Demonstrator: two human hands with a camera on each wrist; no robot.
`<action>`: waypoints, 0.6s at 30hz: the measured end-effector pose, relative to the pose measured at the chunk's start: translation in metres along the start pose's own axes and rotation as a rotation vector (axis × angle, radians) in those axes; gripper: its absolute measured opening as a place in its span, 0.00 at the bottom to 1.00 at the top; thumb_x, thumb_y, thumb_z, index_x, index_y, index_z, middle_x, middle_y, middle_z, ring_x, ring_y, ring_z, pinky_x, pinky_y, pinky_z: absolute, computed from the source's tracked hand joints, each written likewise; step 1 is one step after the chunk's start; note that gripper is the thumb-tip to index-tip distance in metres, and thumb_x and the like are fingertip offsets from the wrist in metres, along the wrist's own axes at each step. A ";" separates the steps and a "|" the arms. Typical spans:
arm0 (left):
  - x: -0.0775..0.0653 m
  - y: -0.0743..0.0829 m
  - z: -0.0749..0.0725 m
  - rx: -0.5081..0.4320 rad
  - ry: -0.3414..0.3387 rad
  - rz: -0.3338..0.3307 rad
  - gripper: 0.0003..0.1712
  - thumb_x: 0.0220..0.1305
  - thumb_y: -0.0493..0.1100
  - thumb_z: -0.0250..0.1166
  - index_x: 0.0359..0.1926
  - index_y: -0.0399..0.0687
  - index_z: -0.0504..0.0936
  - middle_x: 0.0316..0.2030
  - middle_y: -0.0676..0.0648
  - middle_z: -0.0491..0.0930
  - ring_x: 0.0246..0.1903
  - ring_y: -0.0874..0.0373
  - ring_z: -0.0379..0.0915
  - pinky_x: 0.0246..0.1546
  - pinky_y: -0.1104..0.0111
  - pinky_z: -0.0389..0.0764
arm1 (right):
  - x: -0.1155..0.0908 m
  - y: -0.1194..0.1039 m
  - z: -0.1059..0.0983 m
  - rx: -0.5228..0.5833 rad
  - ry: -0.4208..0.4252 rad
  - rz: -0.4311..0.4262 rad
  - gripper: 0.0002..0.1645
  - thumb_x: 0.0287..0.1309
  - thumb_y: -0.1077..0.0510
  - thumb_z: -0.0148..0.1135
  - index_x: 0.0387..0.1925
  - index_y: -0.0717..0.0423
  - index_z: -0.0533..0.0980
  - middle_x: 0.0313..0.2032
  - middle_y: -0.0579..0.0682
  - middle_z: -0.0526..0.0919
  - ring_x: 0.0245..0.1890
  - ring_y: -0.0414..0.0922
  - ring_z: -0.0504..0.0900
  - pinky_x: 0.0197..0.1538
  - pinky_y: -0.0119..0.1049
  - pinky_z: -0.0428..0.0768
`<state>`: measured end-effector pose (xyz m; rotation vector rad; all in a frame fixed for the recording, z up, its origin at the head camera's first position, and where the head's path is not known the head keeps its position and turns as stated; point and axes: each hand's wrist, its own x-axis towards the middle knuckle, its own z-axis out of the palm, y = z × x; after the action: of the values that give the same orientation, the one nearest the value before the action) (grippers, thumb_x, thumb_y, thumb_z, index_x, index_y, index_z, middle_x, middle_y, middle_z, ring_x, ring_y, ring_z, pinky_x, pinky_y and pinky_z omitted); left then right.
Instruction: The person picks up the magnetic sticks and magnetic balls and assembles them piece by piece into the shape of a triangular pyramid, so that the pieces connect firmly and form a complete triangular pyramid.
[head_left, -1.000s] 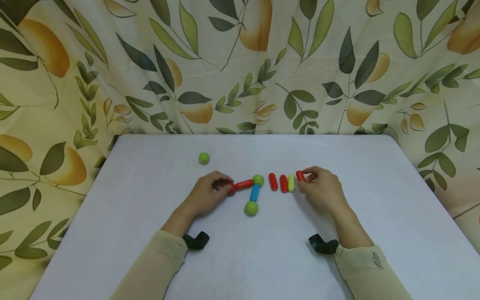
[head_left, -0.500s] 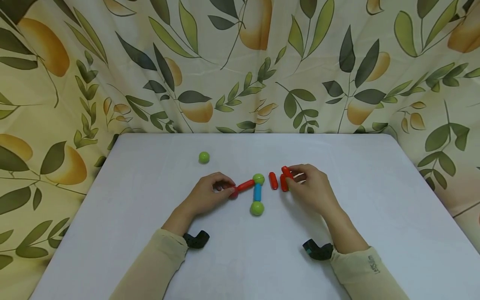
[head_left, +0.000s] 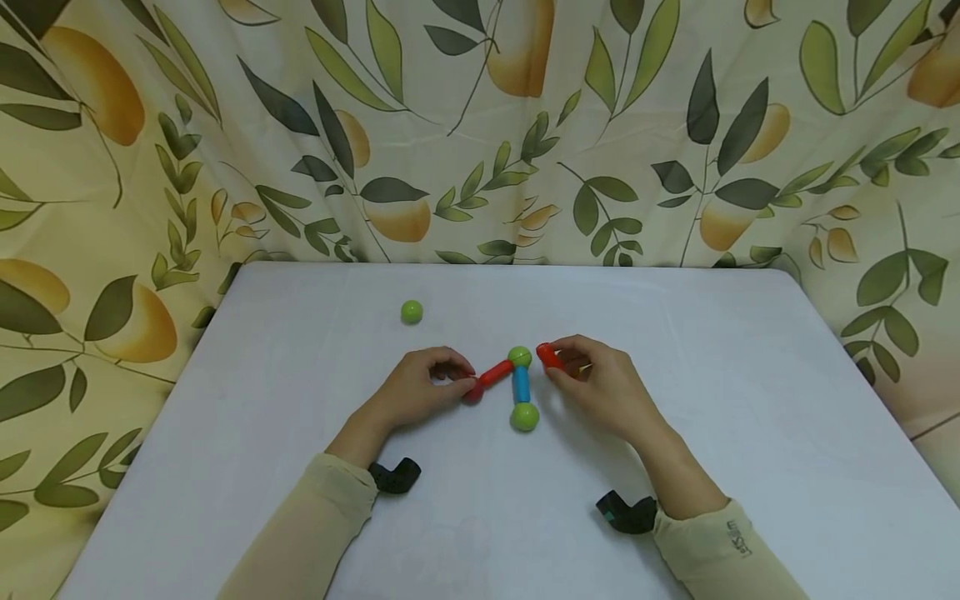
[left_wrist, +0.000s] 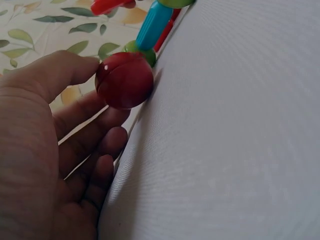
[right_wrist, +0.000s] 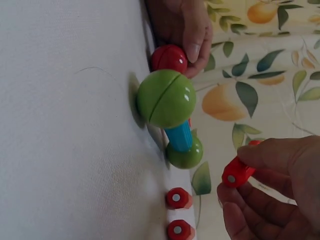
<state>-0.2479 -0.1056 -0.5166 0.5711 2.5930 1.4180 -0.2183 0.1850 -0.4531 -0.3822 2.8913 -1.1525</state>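
Note:
My left hand [head_left: 420, 387] pinches a red ball [left_wrist: 124, 80] between thumb and fingers. From that ball a red rod [head_left: 496, 373] runs to a green ball [head_left: 519, 357]. A blue rod [head_left: 522, 385] joins this green ball to a nearer green ball [head_left: 525, 417]; the joined pieces lie on the table. My right hand [head_left: 607, 387] pinches a short red rod [right_wrist: 240, 171], held above the table just right of the joined pieces. A grey round spot shows on the rod's end. The yellow-green rod is hidden in the head view.
Two more red rods, one nearer the joined pieces [right_wrist: 178, 198] and one beyond it [right_wrist: 181, 230], lie on the white table [head_left: 480, 517]. A loose green ball [head_left: 412, 312] sits toward the back left. A patterned curtain [head_left: 480, 150] hangs behind the table.
My right hand has moved left with the red rod, over the loose rods and close to the joined pieces. The blue rod and nearer green ball have swung right; the left hand keeps its grip.

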 end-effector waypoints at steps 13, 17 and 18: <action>-0.001 -0.001 0.000 -0.012 -0.074 0.041 0.14 0.60 0.54 0.77 0.47 0.66 0.86 0.41 0.63 0.84 0.46 0.63 0.78 0.52 0.60 0.79 | -0.004 -0.006 0.012 0.029 -0.086 -0.200 0.21 0.59 0.61 0.75 0.55 0.53 0.83 0.42 0.45 0.88 0.42 0.43 0.83 0.44 0.37 0.84; -0.001 -0.001 0.000 0.009 -0.082 0.070 0.18 0.58 0.55 0.78 0.49 0.66 0.86 0.43 0.64 0.83 0.46 0.63 0.77 0.52 0.60 0.79 | -0.005 -0.007 0.016 0.042 -0.078 -0.248 0.21 0.57 0.62 0.76 0.53 0.55 0.83 0.41 0.45 0.88 0.42 0.44 0.83 0.42 0.40 0.84; -0.001 0.000 0.000 0.015 -0.087 0.077 0.19 0.58 0.55 0.78 0.50 0.66 0.86 0.43 0.64 0.83 0.47 0.63 0.77 0.52 0.61 0.79 | -0.006 -0.008 0.017 0.042 -0.076 -0.255 0.21 0.57 0.62 0.76 0.52 0.54 0.83 0.41 0.44 0.88 0.42 0.44 0.83 0.42 0.41 0.84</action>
<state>-0.2471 -0.1061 -0.5171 0.7261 2.5419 1.3639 -0.2094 0.1692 -0.4609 -0.7943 2.8086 -1.1957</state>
